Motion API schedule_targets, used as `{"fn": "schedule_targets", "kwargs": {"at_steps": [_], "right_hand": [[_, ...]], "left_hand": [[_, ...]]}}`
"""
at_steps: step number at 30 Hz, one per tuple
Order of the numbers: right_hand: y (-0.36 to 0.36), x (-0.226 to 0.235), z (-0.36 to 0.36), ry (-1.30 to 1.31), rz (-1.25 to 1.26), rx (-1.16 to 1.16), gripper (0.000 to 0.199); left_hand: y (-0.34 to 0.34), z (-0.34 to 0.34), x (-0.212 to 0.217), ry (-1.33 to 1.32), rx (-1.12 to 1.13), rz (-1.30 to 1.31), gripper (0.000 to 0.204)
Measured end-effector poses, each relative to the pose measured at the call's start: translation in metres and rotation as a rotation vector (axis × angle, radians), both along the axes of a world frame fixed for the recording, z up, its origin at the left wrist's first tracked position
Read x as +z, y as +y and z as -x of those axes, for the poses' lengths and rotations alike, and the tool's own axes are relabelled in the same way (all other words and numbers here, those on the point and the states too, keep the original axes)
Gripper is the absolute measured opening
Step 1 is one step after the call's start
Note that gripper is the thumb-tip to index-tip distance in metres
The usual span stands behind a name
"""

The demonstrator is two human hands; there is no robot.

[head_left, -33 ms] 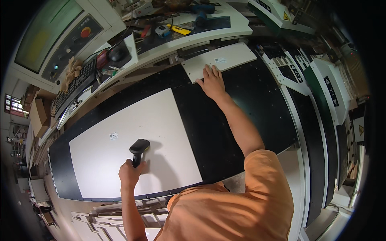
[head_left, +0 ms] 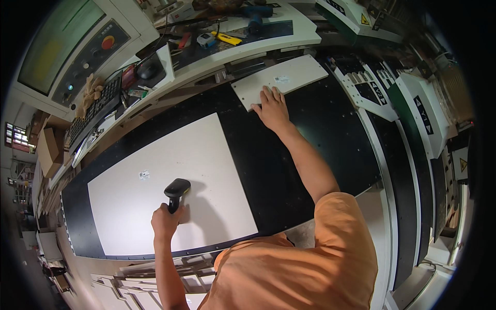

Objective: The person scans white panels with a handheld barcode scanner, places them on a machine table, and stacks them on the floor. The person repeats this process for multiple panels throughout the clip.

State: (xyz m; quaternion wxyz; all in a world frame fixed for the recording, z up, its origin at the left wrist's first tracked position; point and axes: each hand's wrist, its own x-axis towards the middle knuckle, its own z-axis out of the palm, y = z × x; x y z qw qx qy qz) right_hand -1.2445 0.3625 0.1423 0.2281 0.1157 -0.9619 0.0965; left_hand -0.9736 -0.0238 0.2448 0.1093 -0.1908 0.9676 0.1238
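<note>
My left hand [head_left: 166, 221] grips a black handheld scanner [head_left: 176, 190] by its handle, head up, over a large white panel [head_left: 206, 155]. That panel lies flat on the black machine bed [head_left: 268, 170] and carries a small sticker [head_left: 144, 175] just left of the scanner. My right arm is stretched far out, and my right hand [head_left: 272, 107] lies flat, palm down, on the near edge of a smaller white panel [head_left: 299, 70]. This panel has a small sticker [head_left: 281, 79] close to my fingertips.
Behind the bed, a bench carries a keyboard [head_left: 98, 108], a mouse [head_left: 147, 70], a control panel with a red button [head_left: 106, 42], a blue drill [head_left: 256, 11] and a yellow knife [head_left: 226, 37]. White cut panels [head_left: 155, 281] are stacked at lower left. Machine rails [head_left: 408, 119] run along the right.
</note>
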Motion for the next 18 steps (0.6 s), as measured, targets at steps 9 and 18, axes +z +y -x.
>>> {"fn": "schedule_targets", "kwargs": {"at_steps": [9,18], "right_hand": [[0.076,0.015,-0.239,-0.035,0.326,-0.032,0.038],[0.111,0.012,-0.394,-0.183,1.066,-0.835,0.051]], "left_hand": [[-0.012,0.023,-0.017,-0.071,-0.028,-0.248,0.047],[0.022,0.041,-0.018,-0.081,-0.071,-0.292,0.047]]}}
